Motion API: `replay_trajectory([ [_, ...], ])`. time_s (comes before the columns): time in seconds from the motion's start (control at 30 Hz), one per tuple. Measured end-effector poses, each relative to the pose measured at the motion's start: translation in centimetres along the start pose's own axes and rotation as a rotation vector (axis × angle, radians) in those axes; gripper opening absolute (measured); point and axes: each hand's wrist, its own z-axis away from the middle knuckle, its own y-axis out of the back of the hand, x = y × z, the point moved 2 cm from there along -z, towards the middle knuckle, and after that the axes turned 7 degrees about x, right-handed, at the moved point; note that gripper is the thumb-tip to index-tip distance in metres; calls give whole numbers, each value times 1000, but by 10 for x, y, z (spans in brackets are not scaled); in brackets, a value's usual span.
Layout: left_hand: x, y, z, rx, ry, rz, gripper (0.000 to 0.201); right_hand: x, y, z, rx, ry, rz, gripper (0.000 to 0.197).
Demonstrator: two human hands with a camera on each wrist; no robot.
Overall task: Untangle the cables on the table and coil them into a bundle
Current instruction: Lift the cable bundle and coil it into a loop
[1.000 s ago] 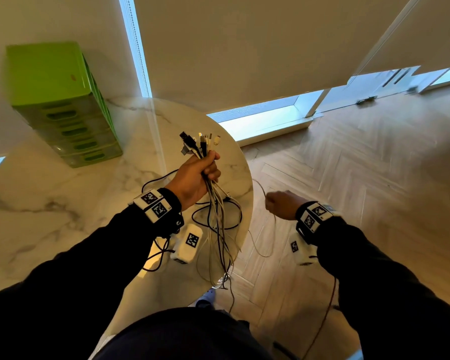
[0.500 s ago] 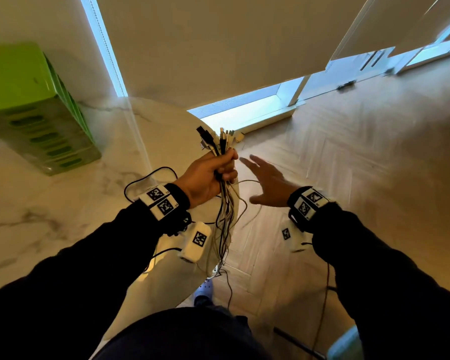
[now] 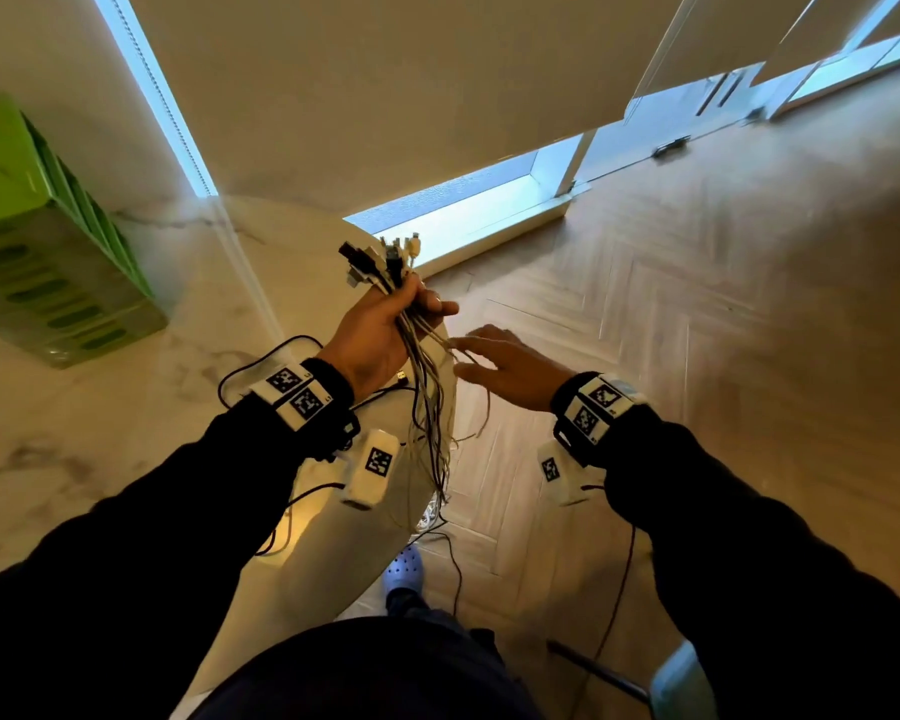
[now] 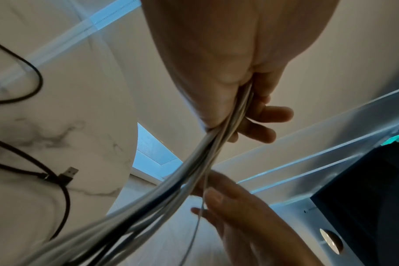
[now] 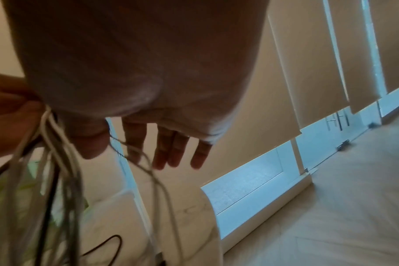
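Left hand (image 3: 380, 332) clenches a bunch of cables (image 3: 427, 402) upright above the bench (image 3: 100, 407) edge; right hand (image 3: 510, 368) spread, fingers brushing one thin strand; no readable writing

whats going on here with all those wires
A person is sorting a bunch of cables. Their left hand grips the cables near the plug ends, plugs sticking up, the rest hanging down past the edge of the marble table. The right hand is open, fingers spread, reaching into the hanging strands; one thin strand lies across its fingers. A black USB cable lies on the table. Nothing is coiled yet.
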Motion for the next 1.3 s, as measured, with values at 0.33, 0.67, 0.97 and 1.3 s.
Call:
replay_trajectory([
  [0.33, 0, -8, -4, -83, -95, -483, 23, -68, -5, -4, 33, -100, -770, 11],
  [0.67, -4, -39, -11, -251, -126, -577, 16, -36, 20, -5, 83, -306, -592, 27],
  [0.97, -67, -39, -17, -510, 31, -965, 55, -48, 47, 25, 350, -386, -1324, 32],
  [1.3, -117, -40, -62, -219, 49, -994, 38, -51, 82, 40, 388, -100, -1500, 23],
])
